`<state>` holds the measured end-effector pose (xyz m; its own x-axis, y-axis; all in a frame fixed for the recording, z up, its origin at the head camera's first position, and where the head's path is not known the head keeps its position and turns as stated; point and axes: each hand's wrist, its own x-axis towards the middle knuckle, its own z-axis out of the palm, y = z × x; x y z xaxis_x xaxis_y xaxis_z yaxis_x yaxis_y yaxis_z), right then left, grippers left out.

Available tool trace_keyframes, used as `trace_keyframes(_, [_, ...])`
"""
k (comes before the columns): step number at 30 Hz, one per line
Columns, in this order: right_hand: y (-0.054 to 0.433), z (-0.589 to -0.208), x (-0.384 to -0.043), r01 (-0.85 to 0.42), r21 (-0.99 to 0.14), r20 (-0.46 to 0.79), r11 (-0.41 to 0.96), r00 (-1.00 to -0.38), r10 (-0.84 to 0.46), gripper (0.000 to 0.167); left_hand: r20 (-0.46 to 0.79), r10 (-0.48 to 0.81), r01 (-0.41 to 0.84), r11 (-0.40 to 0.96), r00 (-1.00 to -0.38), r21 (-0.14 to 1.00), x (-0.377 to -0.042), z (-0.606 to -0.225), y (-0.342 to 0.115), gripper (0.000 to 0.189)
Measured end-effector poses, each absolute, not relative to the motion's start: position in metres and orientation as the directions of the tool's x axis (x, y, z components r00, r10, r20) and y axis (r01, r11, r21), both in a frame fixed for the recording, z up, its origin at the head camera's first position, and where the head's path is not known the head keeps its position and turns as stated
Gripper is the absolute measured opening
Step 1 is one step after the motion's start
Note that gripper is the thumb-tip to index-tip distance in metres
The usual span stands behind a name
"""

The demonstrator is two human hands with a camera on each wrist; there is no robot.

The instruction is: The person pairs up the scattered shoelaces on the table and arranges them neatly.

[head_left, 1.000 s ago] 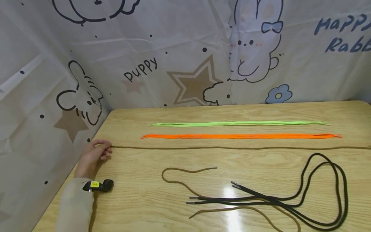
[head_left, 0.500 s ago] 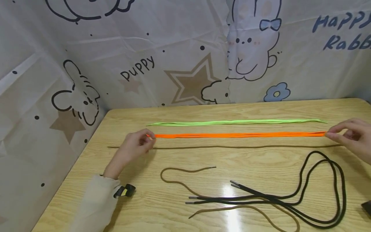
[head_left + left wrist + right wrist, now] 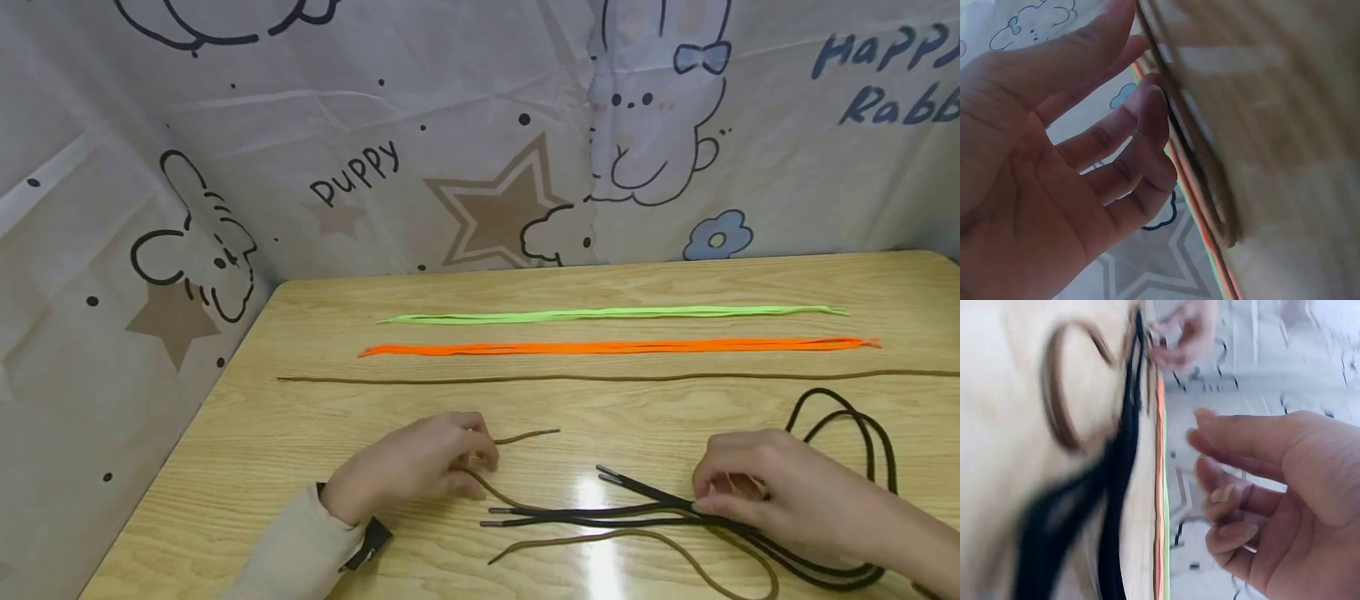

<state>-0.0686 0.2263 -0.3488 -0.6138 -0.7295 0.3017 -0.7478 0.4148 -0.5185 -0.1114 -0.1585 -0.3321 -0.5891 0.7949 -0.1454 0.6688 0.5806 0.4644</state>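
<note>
My left hand (image 3: 416, 467) hovers by the loop of a loose brown shoelace (image 3: 525, 436) in the head view, covering part of it. In the left wrist view its fingers (image 3: 1154, 119) bend loosely and hold nothing, with the brown cord (image 3: 1210, 181) just beyond them. On the right, my right hand (image 3: 780, 483) is over a pair of black round shoelaces (image 3: 637, 483) with metal tips, hiding their crossing. The right wrist view has the thumb and fingers (image 3: 1235, 534) apart from the black laces (image 3: 1125, 444), with nothing between them.
Across the wooden table (image 3: 315, 333) lie a green shoelace pair (image 3: 600, 315), an orange pair (image 3: 600, 346) and a long straight brown shoelace (image 3: 600, 378), roughly parallel. Behind the table's back edge hangs a printed white cloth (image 3: 300, 125), which also covers the left side.
My left hand left the straight brown lace's end, then both hands touched the orange pair's ends. Now both have come nearer, left to the loose brown lace, right to the black laces.
</note>
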Motion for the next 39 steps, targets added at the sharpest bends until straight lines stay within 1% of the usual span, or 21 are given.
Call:
trace_keyframes(2, [0.22,-0.352,-0.059,-0.73,-0.529,0.238,0.434,-0.618,-0.749,0.016,-0.165,0.793,0.669,0.588,-0.586,0.454,-0.108,-0.333,-0.157,0.024])
trace_keyframes(4, [0.215,-0.355,-0.053,-0.706,-0.534,0.153,0.465,-0.622,-0.768,0.01,-0.172,0.799,0.681,0.586,-0.576,0.439,-0.105,-0.333,-0.155,0.024])
trace_keyframes(7, [0.21,-0.36,-0.045,-0.676,-0.517,0.033,0.525,-0.629,-0.777,0.011,-0.183,0.805,0.713,0.587,-0.564,0.385,-0.1,-0.333,-0.151,0.024])
trace_keyframes(8, [0.208,-0.361,-0.044,-0.674,-0.508,0.012,0.536,-0.628,-0.778,0.011,-0.185,0.808,0.723,0.585,-0.56,0.367,-0.098,-0.332,-0.15,0.024])
trace_keyframes(10, [0.204,-0.365,-0.041,-0.699,-0.476,0.027,0.534,-0.618,-0.786,0.012,-0.183,0.816,0.746,0.575,-0.548,0.334,-0.095,-0.332,-0.147,0.025])
trace_keyframes(11, [0.202,-0.367,-0.04,-0.727,-0.453,0.067,0.515,-0.604,-0.794,0.013,-0.18,0.822,0.755,0.568,-0.54,0.328,-0.093,-0.332,-0.145,0.025])
trace_keyframes(13, [0.199,-0.37,-0.038,-0.766,-0.426,0.13,0.481,-0.578,-0.806,0.019,-0.161,0.841,0.774,0.539,-0.517,0.333,-0.09,-0.332,-0.142,0.024])
trace_keyframes(15, [0.196,-0.372,-0.037,-0.788,-0.413,0.16,0.456,-0.556,-0.816,0.025,-0.155,0.856,0.786,0.514,-0.493,0.344,-0.088,-0.333,-0.14,0.025])
trace_keyframes(18, [0.196,-0.37,-0.036,-0.754,-0.453,0.081,0.476,-0.566,-0.82,0.028,-0.166,0.863,0.792,0.503,-0.476,0.345,-0.085,-0.334,-0.137,0.028])
trace_keyframes(19, [0.196,-0.369,-0.036,-0.741,-0.466,0.051,0.483,-0.568,-0.821,0.029,-0.175,0.862,0.794,0.506,-0.475,0.336,-0.084,-0.334,-0.136,0.029])
trace_keyframes(22, [0.198,-0.367,-0.037,-0.734,-0.478,0.023,0.483,-0.56,-0.828,0.034,-0.181,0.86,0.8,0.511,-0.477,0.315,-0.084,-0.335,-0.134,0.023])
trace_keyframes(25, [0.201,-0.366,-0.038,-0.764,-0.447,0.067,0.465,-0.547,-0.835,0.037,-0.159,0.859,0.799,0.511,-0.486,0.318,-0.084,-0.335,-0.132,0.016])
trace_keyframes(28, [0.205,-0.365,-0.04,-0.784,-0.43,0.114,0.447,-0.538,-0.835,0.039,-0.14,0.849,0.787,0.525,-0.509,0.323,-0.085,-0.336,-0.132,0.015])
trace_keyframes(31, [0.208,-0.362,-0.041,-0.783,-0.432,0.123,0.447,-0.542,-0.831,0.039,-0.133,0.84,0.776,0.537,-0.525,0.331,-0.085,-0.336,-0.132,0.015])
trace_keyframes(33, [0.209,-0.36,-0.041,-0.785,-0.43,0.133,0.446,-0.544,-0.828,0.04,-0.133,0.84,0.765,0.536,-0.526,0.358,-0.087,-0.336,-0.132,0.012])
trace_keyframes(35, [0.21,-0.359,-0.042,-0.793,-0.421,0.149,0.44,-0.539,-0.829,0.04,-0.125,0.836,0.741,0.534,-0.534,0.408,-0.089,-0.336,-0.134,0.013])
trace_keyframes(39, [0.212,-0.358,-0.044,-0.817,-0.406,0.193,0.409,-0.514,-0.836,0.042,-0.111,0.816,0.637,0.52,-0.567,0.568,-0.096,-0.337,-0.138,0.016])
